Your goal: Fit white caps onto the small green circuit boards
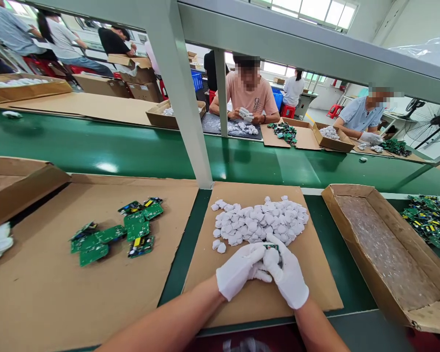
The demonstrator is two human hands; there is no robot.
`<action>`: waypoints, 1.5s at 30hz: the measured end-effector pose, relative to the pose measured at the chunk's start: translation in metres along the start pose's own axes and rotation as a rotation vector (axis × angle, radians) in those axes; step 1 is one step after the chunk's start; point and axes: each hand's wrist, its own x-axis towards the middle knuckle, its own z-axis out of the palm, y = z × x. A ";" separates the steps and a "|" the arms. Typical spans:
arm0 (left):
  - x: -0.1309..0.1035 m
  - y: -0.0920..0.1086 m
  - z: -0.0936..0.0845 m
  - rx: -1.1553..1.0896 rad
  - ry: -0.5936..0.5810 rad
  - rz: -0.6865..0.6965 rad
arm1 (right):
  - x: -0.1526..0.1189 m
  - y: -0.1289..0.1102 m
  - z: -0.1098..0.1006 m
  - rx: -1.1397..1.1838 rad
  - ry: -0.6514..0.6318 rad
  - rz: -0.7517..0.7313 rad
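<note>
My left hand (242,269) and my right hand (288,274), both in white gloves, meet over a cardboard sheet (205,293). Between them is a small green circuit board (272,247), gripped by the fingers of both hands and partly covered by them. A rounded white piece seems to lie against the board, though the gloves make it hard to tell apart. Just beyond my fingers spreads a heap of small white pieces (260,220). To the left, several green circuit boards (135,225) lie loosely grouped on another cardboard sheet (51,293).
A shallow cardboard box (392,254) lined with clear plastic stands at right, beside a pile of circuit boards (430,220). Another box (18,181) is at left. A grey post (179,98) rises ahead, before the green conveyor belt (132,151). Co-workers sit across it.
</note>
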 end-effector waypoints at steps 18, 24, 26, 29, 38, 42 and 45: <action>0.000 0.010 0.005 0.272 -0.008 0.010 | 0.001 -0.004 -0.004 0.059 -0.025 0.021; -0.006 0.008 0.007 0.309 -0.042 0.052 | -0.005 -0.004 -0.006 0.086 -0.044 -0.015; -0.012 0.017 0.012 0.326 -0.058 0.073 | -0.006 -0.003 -0.007 0.201 -0.027 -0.034; -0.010 0.049 0.010 0.426 0.018 0.173 | -0.005 -0.004 -0.006 0.412 0.025 -0.012; 0.105 0.164 -0.095 1.230 0.620 0.314 | -0.006 0.017 0.013 0.244 0.054 -0.057; 0.135 0.180 -0.120 1.394 0.768 0.230 | -0.004 0.030 0.020 0.119 0.074 -0.111; 0.138 0.183 -0.125 1.473 0.829 0.204 | -0.002 0.035 0.021 0.069 0.073 -0.110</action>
